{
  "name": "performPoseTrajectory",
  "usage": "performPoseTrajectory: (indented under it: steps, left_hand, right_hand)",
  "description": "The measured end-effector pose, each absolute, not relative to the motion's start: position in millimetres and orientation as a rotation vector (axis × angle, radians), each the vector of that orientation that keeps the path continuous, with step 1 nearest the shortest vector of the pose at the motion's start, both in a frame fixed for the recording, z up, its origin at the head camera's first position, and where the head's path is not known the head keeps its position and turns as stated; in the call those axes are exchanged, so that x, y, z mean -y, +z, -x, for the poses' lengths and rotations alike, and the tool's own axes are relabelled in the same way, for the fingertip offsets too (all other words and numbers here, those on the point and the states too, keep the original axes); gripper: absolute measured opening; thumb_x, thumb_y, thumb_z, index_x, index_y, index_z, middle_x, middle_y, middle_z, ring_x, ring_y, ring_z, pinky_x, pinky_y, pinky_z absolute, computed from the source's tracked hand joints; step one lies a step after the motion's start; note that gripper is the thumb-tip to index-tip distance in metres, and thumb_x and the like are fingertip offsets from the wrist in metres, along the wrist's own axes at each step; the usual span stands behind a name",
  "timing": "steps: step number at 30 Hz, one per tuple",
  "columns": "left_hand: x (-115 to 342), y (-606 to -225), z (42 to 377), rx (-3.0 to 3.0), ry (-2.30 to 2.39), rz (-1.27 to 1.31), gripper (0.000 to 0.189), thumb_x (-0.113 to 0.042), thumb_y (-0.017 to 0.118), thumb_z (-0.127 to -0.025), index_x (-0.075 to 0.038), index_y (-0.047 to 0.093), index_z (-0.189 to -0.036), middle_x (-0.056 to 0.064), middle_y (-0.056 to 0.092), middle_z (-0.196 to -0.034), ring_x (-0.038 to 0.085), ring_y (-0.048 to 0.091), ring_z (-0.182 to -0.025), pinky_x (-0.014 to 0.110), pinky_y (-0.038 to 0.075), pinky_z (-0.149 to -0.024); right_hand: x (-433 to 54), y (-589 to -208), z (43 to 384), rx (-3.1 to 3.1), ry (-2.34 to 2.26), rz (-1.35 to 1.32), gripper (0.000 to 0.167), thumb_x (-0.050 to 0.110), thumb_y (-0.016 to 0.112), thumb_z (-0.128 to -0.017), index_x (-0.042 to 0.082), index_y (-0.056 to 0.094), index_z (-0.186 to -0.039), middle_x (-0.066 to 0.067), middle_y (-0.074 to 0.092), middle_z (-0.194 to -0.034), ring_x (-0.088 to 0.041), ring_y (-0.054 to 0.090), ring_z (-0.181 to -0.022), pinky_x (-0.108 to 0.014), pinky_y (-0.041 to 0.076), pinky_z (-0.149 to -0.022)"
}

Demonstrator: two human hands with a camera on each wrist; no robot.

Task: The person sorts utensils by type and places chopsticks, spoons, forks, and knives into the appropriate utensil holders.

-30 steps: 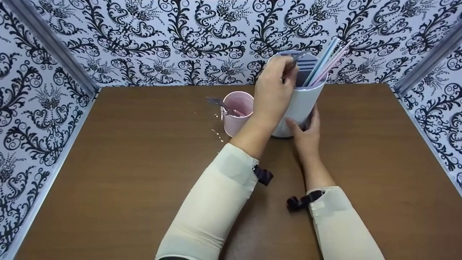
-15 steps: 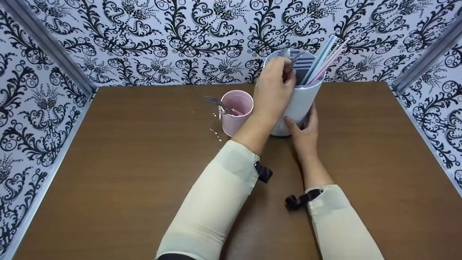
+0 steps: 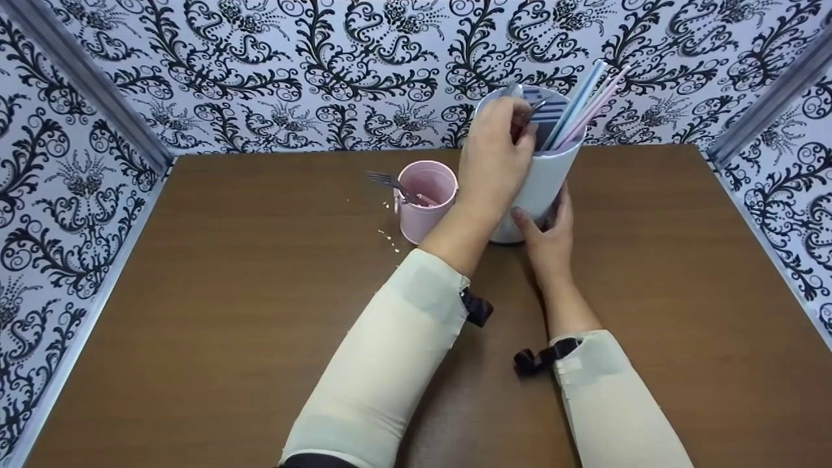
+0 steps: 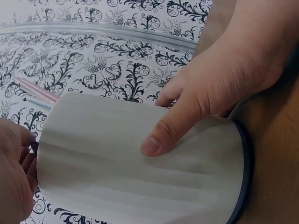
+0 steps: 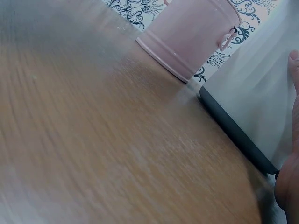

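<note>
A tall white utensil holder (image 3: 543,188) with a slatted rim and a dark base stands upright at the back of the table. My left hand (image 3: 492,162) reaches over its rim and pinches a silver piece of cutlery (image 3: 539,105), whose kind is partly hidden by the fingers. Behind those fingers shows a rounded silver end (image 3: 513,90), like a spoon's bowl. Low on the holder's side, my right hand (image 3: 551,250) grips it, with the thumb (image 4: 158,142) on the near face. Blue and pink straws (image 3: 584,110) lean out of the holder at the right.
Left of the holder stands a small pink bucket (image 3: 419,224) with a loop at its side. A fork (image 3: 387,180) leans out over its rim. Pale crumbs (image 3: 390,242) lie on the brown table (image 3: 227,292). Patterned panels (image 3: 273,78) enclose the back and sides.
The rounded silver end has come into sight behind my left hand's fingers. Both hands otherwise keep nearly the same places, and the holder stays put.
</note>
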State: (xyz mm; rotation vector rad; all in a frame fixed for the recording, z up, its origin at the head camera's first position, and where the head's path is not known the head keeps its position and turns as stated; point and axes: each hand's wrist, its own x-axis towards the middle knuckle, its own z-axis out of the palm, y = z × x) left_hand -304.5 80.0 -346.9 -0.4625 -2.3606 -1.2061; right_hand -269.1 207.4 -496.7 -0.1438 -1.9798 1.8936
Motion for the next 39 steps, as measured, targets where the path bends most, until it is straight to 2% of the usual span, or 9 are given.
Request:
performPoseTrajectory:
  steps: [4,10,18,26,30,34,39]
  left_hand:
    - [-79,-347,303,2.332,-1.213,0.468,0.024,-0.017,0.071,-0.098,-0.009,0.068,-0.12,0.002,0.068,-0.117,0.012,0.061,-0.11,0.012,0.046,-0.098]
    - [-77,-349,299,2.243,-1.18,0.498,0.022,-0.018,0.072,-0.096,-0.009,0.07,-0.116,0.003,0.068,-0.11,0.014,0.06,-0.105,0.016,0.046,-0.097]
    - [-75,-354,290,2.146,-1.181,0.526,0.017,-0.017,0.069,-0.098,-0.011,0.072,-0.114,0.002,0.068,-0.11,0.015,0.059,-0.104,0.018,0.048,-0.094]
    - [-66,-360,284,2.143,-1.176,0.533,0.02,-0.017,0.069,-0.098,-0.009,0.07,-0.116,0.003,0.067,-0.109,0.016,0.06,-0.105,0.019,0.048,-0.096]
    - [-62,-367,283,2.147,-1.177,0.532,0.019,-0.018,0.069,-0.098,-0.008,0.069,-0.115,0.004,0.067,-0.108,0.017,0.06,-0.104,0.016,0.048,-0.095]
    - [-56,-376,281,2.143,-1.185,0.519,0.019,-0.017,0.07,-0.098,-0.007,0.069,-0.114,0.006,0.067,-0.106,0.017,0.061,-0.101,0.016,0.048,-0.093]
    - [-48,-388,275,2.152,-1.177,0.49,0.019,-0.017,0.071,-0.098,-0.007,0.068,-0.113,0.006,0.066,-0.104,0.019,0.062,-0.097,0.017,0.049,-0.09]
  right_hand:
    - [-213,-511,278,1.971,1.899,0.156,0.1,0.02,0.078,-0.089,0.018,0.016,-0.168,-0.002,0.024,-0.172,-0.018,0.031,-0.153,-0.034,0.028,-0.125]
    - [-214,-516,282,1.931,1.919,0.129,0.1,0.018,0.079,-0.088,0.02,0.018,-0.167,-0.001,0.027,-0.171,-0.018,0.034,-0.151,-0.034,0.03,-0.124]
    - [-204,-492,267,1.949,1.922,0.121,0.098,0.015,0.076,-0.089,0.012,0.017,-0.167,-0.008,0.025,-0.171,-0.02,0.03,-0.154,-0.036,0.028,-0.126]
    - [-202,-481,259,2.022,1.864,0.14,0.098,0.021,0.077,-0.09,0.012,0.016,-0.167,-0.009,0.023,-0.172,-0.023,0.026,-0.157,-0.042,0.023,-0.13]
    - [-208,-492,266,2.034,1.84,0.157,0.097,0.02,0.077,-0.091,0.011,0.017,-0.167,-0.01,0.025,-0.172,-0.023,0.027,-0.157,-0.042,0.025,-0.13]
    - [-215,-507,272,2.021,1.852,0.175,0.096,0.023,0.079,-0.091,0.016,0.02,-0.167,-0.005,0.027,-0.172,-0.019,0.029,-0.157,-0.039,0.027,-0.13]
    - [-218,-516,269,2.04,1.854,0.233,0.094,0.028,0.079,-0.091,0.016,0.023,-0.166,-0.004,0.028,-0.171,-0.019,0.031,-0.156,-0.037,0.028,-0.129]
